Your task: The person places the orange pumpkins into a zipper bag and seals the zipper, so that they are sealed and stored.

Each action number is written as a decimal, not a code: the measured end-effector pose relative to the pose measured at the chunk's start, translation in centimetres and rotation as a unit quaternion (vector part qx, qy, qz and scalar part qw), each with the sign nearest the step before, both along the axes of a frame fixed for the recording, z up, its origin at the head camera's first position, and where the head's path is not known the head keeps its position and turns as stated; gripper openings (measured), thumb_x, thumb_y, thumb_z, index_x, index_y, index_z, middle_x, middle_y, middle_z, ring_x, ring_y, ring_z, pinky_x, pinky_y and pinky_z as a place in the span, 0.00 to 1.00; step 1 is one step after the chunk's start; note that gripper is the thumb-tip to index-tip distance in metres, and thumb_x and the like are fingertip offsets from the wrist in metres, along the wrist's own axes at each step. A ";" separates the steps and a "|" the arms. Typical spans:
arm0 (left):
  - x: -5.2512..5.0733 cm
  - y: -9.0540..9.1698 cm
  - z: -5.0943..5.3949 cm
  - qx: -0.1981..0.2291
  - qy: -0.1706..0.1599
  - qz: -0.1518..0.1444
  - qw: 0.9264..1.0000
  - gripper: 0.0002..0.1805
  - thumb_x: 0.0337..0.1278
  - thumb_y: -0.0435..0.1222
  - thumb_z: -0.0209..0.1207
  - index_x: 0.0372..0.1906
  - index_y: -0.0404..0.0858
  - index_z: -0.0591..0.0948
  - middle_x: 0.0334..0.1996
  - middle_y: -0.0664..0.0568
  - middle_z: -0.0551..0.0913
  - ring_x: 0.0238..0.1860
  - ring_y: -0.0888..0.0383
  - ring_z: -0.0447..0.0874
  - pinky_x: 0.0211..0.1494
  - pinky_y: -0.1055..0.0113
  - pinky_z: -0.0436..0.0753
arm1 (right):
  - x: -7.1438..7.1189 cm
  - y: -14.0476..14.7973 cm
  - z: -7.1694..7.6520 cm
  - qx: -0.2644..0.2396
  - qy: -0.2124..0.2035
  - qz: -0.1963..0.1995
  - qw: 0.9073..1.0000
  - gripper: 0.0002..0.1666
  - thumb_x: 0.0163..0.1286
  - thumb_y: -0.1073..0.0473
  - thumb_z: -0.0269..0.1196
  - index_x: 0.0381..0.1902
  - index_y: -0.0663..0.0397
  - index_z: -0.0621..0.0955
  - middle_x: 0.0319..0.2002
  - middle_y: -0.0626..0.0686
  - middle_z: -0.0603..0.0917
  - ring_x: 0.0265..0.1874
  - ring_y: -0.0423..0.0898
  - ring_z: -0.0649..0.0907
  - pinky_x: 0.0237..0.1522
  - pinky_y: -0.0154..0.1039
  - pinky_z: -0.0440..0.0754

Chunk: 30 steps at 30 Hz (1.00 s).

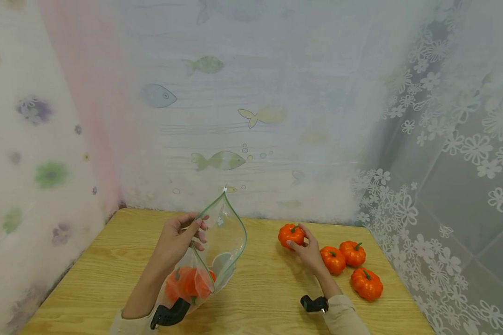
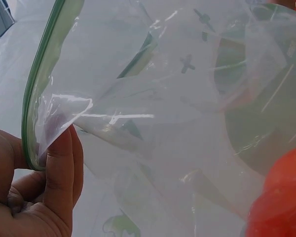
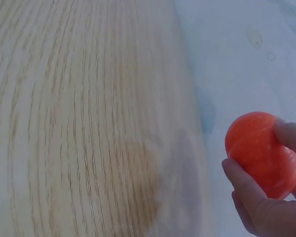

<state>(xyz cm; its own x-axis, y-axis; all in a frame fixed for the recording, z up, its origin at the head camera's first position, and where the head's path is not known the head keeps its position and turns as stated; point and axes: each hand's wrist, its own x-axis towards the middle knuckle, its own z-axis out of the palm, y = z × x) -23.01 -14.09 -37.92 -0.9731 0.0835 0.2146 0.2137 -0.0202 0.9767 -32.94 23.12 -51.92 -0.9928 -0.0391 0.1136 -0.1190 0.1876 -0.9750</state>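
Note:
The left hand point(image 1: 173, 242) pinches the green-edged rim of a clear zip bag point(image 1: 230, 232), whose mouth gapes. Orange-red pumpkins point(image 1: 184, 282) lie in the bottom of the bag, seen through the plastic. In the left wrist view, thumb and fingers of the left hand point(image 2: 39, 182) hold the bag's edge point(image 2: 32, 94). The right hand point(image 1: 311, 253) grips a small orange pumpkin point(image 1: 290, 236) with a green stem, right of the bag. In the right wrist view the right hand point(image 3: 271, 207) has its fingers round the pumpkin point(image 3: 261, 153).
Three more orange pumpkins point(image 1: 333, 260), point(image 1: 352, 253), point(image 1: 366, 284) sit on the wooden table point(image 1: 268, 302) at the right. Behind the table hangs a pale curtain point(image 1: 318, 93) printed with fish, and a flowered sheet point(image 1: 478, 139) is at the right.

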 end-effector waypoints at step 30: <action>0.0 -0.1 -0.3 0.002 0.002 0.000 1.000 0.15 0.78 0.30 0.50 0.58 0.22 0.76 0.40 0.43 0.82 0.29 0.61 0.83 0.32 0.66 0.89 | 4.2 -3.0 2.4 -0.127 0.002 -0.012 0.992 0.42 0.66 0.72 0.68 0.75 0.52 0.67 0.68 0.64 0.62 0.57 0.56 0.80 0.47 0.44 0.89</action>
<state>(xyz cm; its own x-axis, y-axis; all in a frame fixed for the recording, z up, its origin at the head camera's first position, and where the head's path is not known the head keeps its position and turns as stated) -23.05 -14.23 -38.18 -0.9722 0.0835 0.2186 0.2173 -0.0241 0.9758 -28.69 20.10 -49.51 -0.9926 0.0147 0.1208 -0.1214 -0.0611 -0.9907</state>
